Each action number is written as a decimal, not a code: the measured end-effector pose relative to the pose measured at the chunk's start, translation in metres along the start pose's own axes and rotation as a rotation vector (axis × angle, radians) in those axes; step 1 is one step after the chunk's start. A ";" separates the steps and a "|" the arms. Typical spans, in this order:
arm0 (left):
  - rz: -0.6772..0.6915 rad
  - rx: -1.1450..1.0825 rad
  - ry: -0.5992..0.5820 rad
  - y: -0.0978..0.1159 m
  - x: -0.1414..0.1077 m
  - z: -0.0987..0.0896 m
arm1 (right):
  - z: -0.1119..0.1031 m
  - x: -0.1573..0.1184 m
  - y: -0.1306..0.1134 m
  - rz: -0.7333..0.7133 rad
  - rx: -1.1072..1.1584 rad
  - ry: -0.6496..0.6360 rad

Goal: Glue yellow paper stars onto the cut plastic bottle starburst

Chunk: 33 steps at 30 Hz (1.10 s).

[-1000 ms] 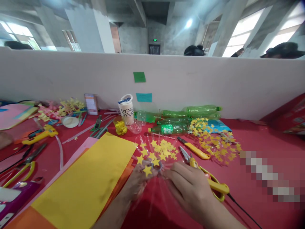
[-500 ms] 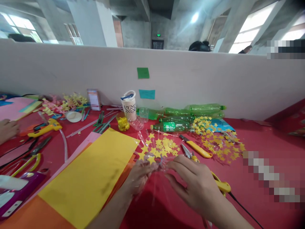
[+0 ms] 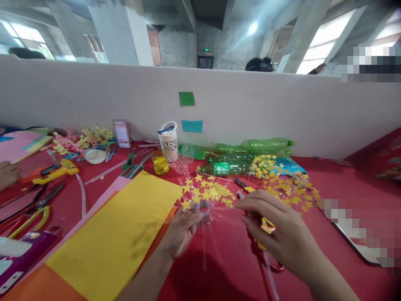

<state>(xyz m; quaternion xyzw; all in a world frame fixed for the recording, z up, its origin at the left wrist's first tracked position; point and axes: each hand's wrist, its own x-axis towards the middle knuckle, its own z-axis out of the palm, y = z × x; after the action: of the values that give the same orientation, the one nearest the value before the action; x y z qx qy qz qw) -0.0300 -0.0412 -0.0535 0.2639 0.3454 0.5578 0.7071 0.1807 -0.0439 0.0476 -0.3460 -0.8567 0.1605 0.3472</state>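
Note:
Near the middle of the view, my left hand (image 3: 184, 228) is closed on a clear plastic piece (image 3: 204, 207) with thin strips fanning out from it. Yellow stars (image 3: 208, 190) sit at the far ends of many strips. To the right, my right hand (image 3: 272, 221) hovers over the red table, fingers curved and a little apart, with nothing visible between them. It is no longer touching the clear piece. Beneath it lie scissors and a yellow glue gun (image 3: 266, 228), both partly covered by the hand.
Yellow paper (image 3: 119, 234) lies at left, beside scissors (image 3: 46, 205) and another yellow glue gun (image 3: 58, 171). A paper cup (image 3: 169, 144) and green bottles (image 3: 232, 168) stand or lie along the partition (image 3: 131, 92). More stars (image 3: 291, 188) are at right. Another person's hand (image 3: 8, 173) shows at far left.
My right hand has moved right, away from the clear piece, uncovering part of the scissors beneath. My left hand still holds the piece. The view has shifted slightly.

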 end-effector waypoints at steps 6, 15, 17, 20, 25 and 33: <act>-0.002 -0.024 0.003 -0.007 0.002 -0.008 | 0.021 -0.002 -0.004 -0.042 -0.016 -0.157; -0.020 0.046 -0.001 -0.011 0.003 -0.009 | 0.029 -0.004 -0.006 -0.038 0.002 -0.167; -0.021 0.062 0.015 -0.013 0.004 -0.009 | 0.028 -0.004 -0.006 -0.116 -0.034 -0.105; -0.027 0.085 0.003 -0.017 0.004 -0.007 | 0.028 -0.004 -0.005 -0.220 -0.100 -0.005; -0.030 0.073 0.007 -0.017 0.002 -0.005 | 0.029 -0.002 -0.008 -0.172 -0.032 0.023; -0.028 0.036 -0.054 -0.014 -0.001 -0.004 | 0.036 -0.003 -0.009 0.068 0.243 0.043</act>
<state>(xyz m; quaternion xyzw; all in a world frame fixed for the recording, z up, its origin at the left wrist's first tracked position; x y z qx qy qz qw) -0.0245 -0.0452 -0.0668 0.2869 0.3398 0.5339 0.7191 0.1527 -0.0535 0.0254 -0.3335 -0.8112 0.2673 0.3991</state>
